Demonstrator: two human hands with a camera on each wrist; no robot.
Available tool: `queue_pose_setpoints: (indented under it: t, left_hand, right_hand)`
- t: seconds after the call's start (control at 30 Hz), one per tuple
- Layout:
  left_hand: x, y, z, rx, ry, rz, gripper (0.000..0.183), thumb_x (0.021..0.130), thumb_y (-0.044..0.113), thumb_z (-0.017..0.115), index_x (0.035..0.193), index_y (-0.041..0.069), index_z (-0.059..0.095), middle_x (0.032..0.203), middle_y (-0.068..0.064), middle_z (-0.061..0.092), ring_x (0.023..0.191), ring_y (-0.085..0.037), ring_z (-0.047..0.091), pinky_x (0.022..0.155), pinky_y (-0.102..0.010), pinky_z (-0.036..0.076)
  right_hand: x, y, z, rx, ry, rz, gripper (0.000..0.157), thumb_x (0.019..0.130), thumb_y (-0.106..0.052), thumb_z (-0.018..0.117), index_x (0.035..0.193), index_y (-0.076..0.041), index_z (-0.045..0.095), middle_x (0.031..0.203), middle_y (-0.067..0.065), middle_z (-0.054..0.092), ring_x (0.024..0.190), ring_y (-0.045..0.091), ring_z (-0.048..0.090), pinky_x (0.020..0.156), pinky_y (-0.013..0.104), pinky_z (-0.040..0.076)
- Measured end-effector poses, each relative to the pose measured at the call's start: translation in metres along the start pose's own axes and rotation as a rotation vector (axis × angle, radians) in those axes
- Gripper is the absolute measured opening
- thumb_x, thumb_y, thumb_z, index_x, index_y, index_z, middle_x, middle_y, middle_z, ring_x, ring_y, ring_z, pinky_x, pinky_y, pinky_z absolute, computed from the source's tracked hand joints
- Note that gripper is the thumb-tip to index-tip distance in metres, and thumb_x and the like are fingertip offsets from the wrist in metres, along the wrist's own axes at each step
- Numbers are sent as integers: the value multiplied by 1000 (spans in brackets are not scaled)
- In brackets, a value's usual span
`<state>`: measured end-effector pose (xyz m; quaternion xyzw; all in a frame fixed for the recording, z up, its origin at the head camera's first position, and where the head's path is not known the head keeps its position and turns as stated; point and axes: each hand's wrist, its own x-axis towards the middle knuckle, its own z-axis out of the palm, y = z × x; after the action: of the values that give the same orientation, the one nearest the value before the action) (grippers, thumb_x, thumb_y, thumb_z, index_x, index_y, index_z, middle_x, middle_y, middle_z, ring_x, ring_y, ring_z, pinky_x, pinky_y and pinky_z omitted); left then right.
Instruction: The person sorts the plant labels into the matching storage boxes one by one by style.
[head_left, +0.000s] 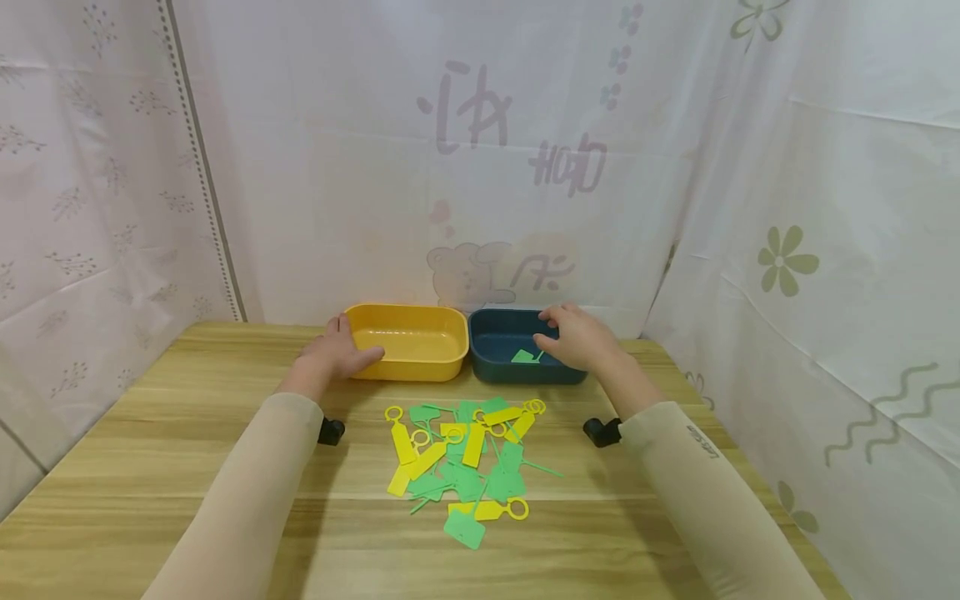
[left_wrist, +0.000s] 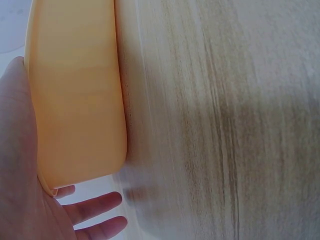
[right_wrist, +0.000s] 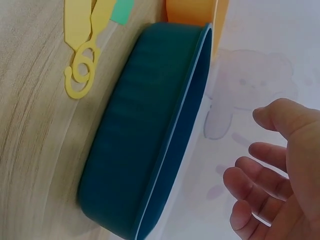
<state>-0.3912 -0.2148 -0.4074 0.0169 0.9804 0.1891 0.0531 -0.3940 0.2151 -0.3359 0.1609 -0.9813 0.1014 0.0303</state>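
Observation:
My left hand (head_left: 333,350) rests at the left end of a yellow bin (head_left: 408,371). Its thumb lies over the rim, while in the left wrist view the spread fingers (left_wrist: 95,206) extend past the bin's end. My right hand (head_left: 581,337) hovers above the right side of a dark blue bin (head_left: 517,373), fingers loosely bent with nothing between them. Inside that bin is a green plastic tag (head_left: 523,357), partly hidden by the front wall. On the table in front lies a mixed pile of yellow ring-ended tags (head_left: 474,444) and green thin-stemmed tags (head_left: 506,483).
Both bins stand side by side at the back of the wooden table (head_left: 375,558), close to a patterned white curtain (head_left: 337,208). Curtains also hang at left and right. Black camera mounts (head_left: 602,432) show beside the wrists.

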Motion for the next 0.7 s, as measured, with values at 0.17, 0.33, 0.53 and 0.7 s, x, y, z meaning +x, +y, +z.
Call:
queue_pose_setpoints:
  t: [0.17,0.33,0.53,0.7]
  left_hand:
    - [1,-1,2,6,8,3,119,104,72,45,169,-14,-5,180,-36,1,150,-66,40,126,-73,33]
    - [3,0,3,5,5,3,118,104,71,45,169,-14,-5,180,-36,0,152,-66,38,128,-73,31]
    - [5,-2,3,12,2,5,120,103,73,44,169,-15,-4,179,-37,1,150,-66,39,127,-72,32]
    - [3,0,2,10,5,-2,120,101,74,43,170,-13,-4,180,-36,1,152,-65,39,128,-71,33]
  right_hand:
    - [-7,-8,-2,-1,1,-36,54,109,-41,65,154,-10,61,147,17,64,131,37,66,111,58,54]
    - [-14,-17,2,-1,-21,-74,53,109,-42,66,152,-13,62,144,14,65,128,34,68,107,55,57]
    - [-19,-33,9,-10,-24,-132,50,108,-43,69,150,-16,64,140,10,67,120,28,70,99,51,60]
    - [-23,-50,15,-32,-19,-190,49,106,-43,70,147,-16,67,135,7,68,114,24,71,95,46,61]
